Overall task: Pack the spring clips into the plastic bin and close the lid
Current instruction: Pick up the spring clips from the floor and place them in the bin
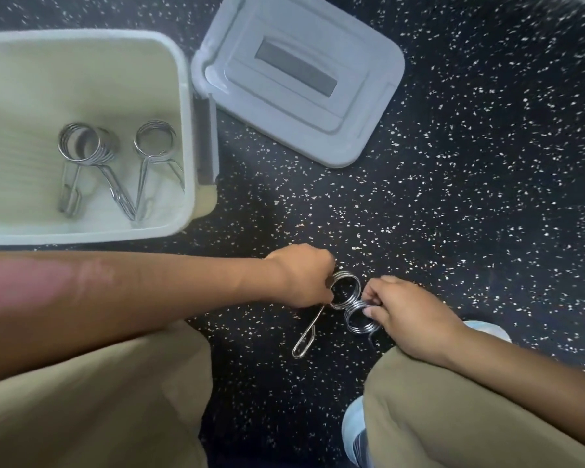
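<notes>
Landmark: I take the plastic bin as my reference; it sits open on the speckled black floor, cream inside with a pale rim.
Clips in the bin: I see two chrome spring clips on the bin's bottom. One coil lies toward the bin's middle, the other coil lies beside it nearer the bin's lid-side wall. Their long handles run toward the bin's near wall, and two of them meet or cross at the tips.
Lid: the grey lid lies flat on the floor just beside the bin, on the side away from my left arm, one corner close to the bin's rim. It is off the bin.
Left hand: my left hand is below the bin's near corner, out on the floor. Its fingers are closed around a spring clip at the coil; the clip's looped handle points back toward my knees.
Right hand: my right hand is farther from the bin than the left. Its fingertips pinch a second spring clip by the coil.
Clip contact: the two held coils touch or overlap; I cannot tell whether they are hooked together.
Legs: my khaki trousers and a light blue shoe lie nearest me, well apart from the bin.
</notes>
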